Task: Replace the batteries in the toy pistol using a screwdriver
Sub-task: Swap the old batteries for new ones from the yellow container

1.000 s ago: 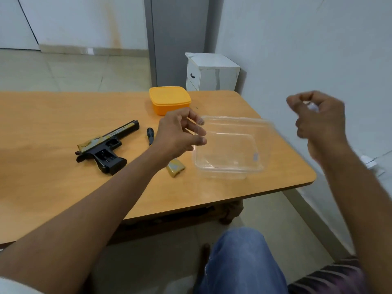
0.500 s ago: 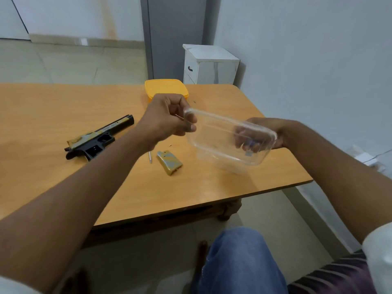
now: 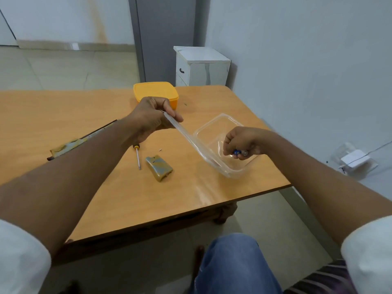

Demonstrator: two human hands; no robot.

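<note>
While our left hand (image 3: 149,117) pinches the near-left rim of the clear plastic container (image 3: 214,143) and tips it up off the wooden table (image 3: 63,115), our right hand (image 3: 241,142) sits inside it, fingers curled round a small battery (image 3: 240,152) with a blue body and a silver end. The toy pistol (image 3: 70,144) lies on the table to the left, mostly hidden behind our left forearm; only a gold-and-black stretch of the barrel shows. Just beyond that forearm, the screwdriver (image 3: 137,155) lies with its thin shaft pointing toward us, its handle partly covered by the wrist. Just beside it rests the gold battery cover (image 3: 159,168), and a tiny pale speck, perhaps a screw (image 3: 160,149), lies a little farther back. An orange lidded box (image 3: 156,92) stands at the far edge behind our left hand. A white cabinet (image 3: 200,66) stands against the wall beyond the table.
</note>
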